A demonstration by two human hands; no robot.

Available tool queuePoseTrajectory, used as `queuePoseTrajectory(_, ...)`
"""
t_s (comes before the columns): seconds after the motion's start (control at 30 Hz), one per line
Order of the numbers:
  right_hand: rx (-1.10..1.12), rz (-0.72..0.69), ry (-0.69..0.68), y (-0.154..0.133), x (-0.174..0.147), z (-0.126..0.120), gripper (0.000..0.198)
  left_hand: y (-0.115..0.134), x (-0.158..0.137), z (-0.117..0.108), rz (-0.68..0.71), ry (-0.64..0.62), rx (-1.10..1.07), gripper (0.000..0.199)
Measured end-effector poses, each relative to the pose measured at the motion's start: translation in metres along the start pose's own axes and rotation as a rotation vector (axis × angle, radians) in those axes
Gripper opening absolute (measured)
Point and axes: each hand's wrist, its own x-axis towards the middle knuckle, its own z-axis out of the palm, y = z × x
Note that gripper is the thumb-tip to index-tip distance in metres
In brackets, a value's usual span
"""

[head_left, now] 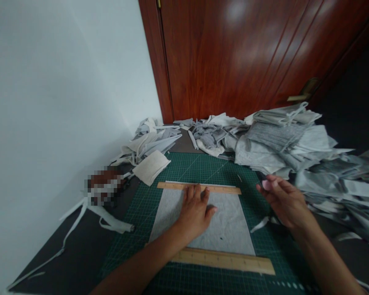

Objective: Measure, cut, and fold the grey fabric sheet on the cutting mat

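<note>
A light grey cloth (230, 225) lies flat on the green cutting mat (199, 164). Across its far edge runs a thin wooden ruler (224, 189), and a strip of white shows just beyond it. My left hand (195, 213) rests on the cloth with fingers stretched forward, their tips pressing on this ruler. Raised to the right of the cloth, my right hand (287, 205) pinches a small pink piece of tailor's chalk (267, 185) between thumb and fingers. A second, wider wooden ruler (227, 260) lies across the near edge of the cloth, partly behind my left forearm.
Heaps of grey and white fabric scraps (276, 139) line the back and right. More scraps (153, 137) and a folded cream cloth (151, 167) lie at the back left. Fabric strips (113, 223) trail near a blurred patch. A white wall (64, 82) and brown door (227, 53) stand close behind.
</note>
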Motion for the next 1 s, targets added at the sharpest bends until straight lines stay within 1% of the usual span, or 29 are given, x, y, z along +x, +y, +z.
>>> queuePoseTrajectory(0.1,-0.066,0.124,-0.128,0.005,-0.014,0.01,0.046,0.001,0.0,0.002,-0.008,-0.005,0.016,0.063)
queuePoseTrajectory(0.17,-0.105,0.189,-0.278,0.009,-0.027,0.018,0.04,0.002,-0.001,0.004,-0.013,-0.001,0.025,0.064)
queuePoseTrajectory(0.23,-0.128,0.212,-0.458,0.014,-0.041,0.026,0.032,0.002,-0.001,0.006,-0.011,0.009,0.027,0.065)
queuePoseTrajectory(0.33,-0.129,0.224,-0.707,0.022,-0.063,0.037,0.026,0.002,-0.003,0.007,-0.01,0.032,0.01,0.063)
queuePoseTrajectory(0.4,-0.095,0.263,-0.841,0.03,-0.075,0.042,0.025,0.001,-0.004,0.006,-0.009,0.044,0.002,0.062)
queuePoseTrajectory(0.47,-0.072,0.314,-0.939,0.037,-0.084,0.044,0.027,0.001,-0.005,0.004,0.0,0.042,0.01,0.061)
queuePoseTrajectory(0.53,-0.085,0.371,-1.005,0.044,-0.091,0.043,0.028,0.002,-0.005,0.001,-0.002,0.023,0.031,0.063)
queuePoseTrajectory(0.67,-0.122,0.503,-1.091,0.053,-0.1,0.04,0.03,0.004,-0.001,-0.003,-0.036,-0.026,0.071,0.066)
queuePoseTrajectory(0.83,-0.04,0.574,-1.23,0.057,-0.112,0.04,0.023,0.005,0.003,-0.002,-0.042,-0.044,0.087,0.073)
queuePoseTrajectory(0.93,0.004,0.659,-1.261,0.059,-0.118,0.042,0.021,0.004,0.002,-0.001,-0.04,-0.034,0.085,0.072)
queuePoseTrajectory(1.0,0.002,0.652,-1.279,0.06,-0.12,0.044,0.019,0.003,0.001,0.001,-0.033,-0.009,0.086,0.071)
